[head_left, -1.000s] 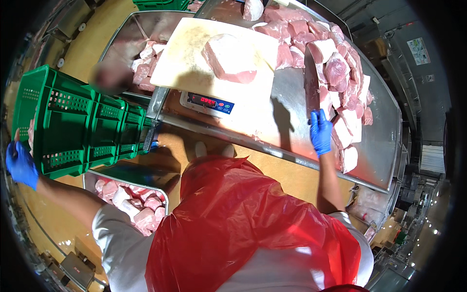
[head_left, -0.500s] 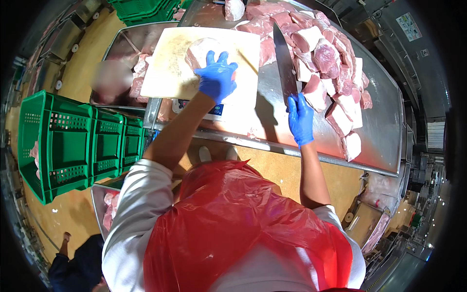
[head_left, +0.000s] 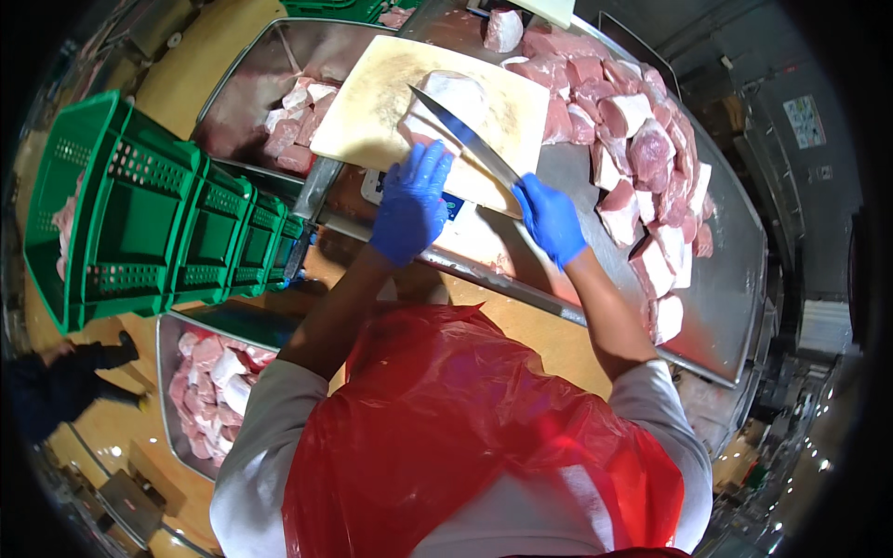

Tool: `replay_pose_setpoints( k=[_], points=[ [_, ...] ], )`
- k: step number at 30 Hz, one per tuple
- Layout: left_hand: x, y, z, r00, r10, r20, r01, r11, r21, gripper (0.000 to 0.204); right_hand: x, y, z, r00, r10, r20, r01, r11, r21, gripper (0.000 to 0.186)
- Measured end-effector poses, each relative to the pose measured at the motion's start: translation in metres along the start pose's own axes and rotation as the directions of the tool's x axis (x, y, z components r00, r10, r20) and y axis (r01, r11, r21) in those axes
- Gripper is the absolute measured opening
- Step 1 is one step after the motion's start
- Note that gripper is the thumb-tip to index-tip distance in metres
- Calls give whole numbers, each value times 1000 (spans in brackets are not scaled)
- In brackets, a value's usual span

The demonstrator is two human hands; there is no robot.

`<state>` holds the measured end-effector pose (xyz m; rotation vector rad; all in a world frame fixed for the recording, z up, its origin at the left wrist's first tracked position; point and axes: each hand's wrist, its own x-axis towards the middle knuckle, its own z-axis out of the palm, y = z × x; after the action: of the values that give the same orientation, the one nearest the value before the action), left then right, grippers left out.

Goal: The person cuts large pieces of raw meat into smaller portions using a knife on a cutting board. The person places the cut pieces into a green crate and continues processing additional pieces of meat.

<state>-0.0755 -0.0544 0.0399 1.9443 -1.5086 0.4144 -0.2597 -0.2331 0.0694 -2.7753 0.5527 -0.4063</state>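
A thick piece of raw meat [head_left: 456, 90], with a pale fat top and a pink cut side, lies on the cream cutting board [head_left: 358, 107]. My left hand [head_left: 412, 206], in a blue glove, has its fingers stretched out, with the tips against the near end of the meat. In my right hand [head_left: 553, 221], also gloved in blue, is the handle of a long knife [head_left: 470, 139]. Its blade slants over the meat, tip toward the far left; whether the edge touches the meat I cannot tell.
Many cut meat chunks [head_left: 651, 158] are heaped on the steel table [head_left: 716, 307] at right. Beyond the board's left edge stands a metal bin [head_left: 233, 112] with meat. Stacked green crates [head_left: 139, 200] and another meat-filled tub [head_left: 170, 372] are at left. A person [head_left: 56, 386] is at lower left.
My right hand has brought the knife left, from beside the meat heap to over the piece on the board. My left hand has drawn back from the meat's top to its near end.
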Motion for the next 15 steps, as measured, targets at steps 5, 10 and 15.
replay_pose_setpoints(
  k=[5,10,15],
  points=[
    [-32,5,-7,995,-25,92,53,947,-317,35,83,-21,14,962,-267,47,269,963,-26,23],
    [-74,-18,-10,991,-131,30,135,963,-232,29,93,-1,21,920,-346,182,362,930,-62,23],
    [-92,-37,-27,969,-240,-64,218,945,-244,30,31,120,-49,882,-123,454,306,883,-355,24]
  ],
)
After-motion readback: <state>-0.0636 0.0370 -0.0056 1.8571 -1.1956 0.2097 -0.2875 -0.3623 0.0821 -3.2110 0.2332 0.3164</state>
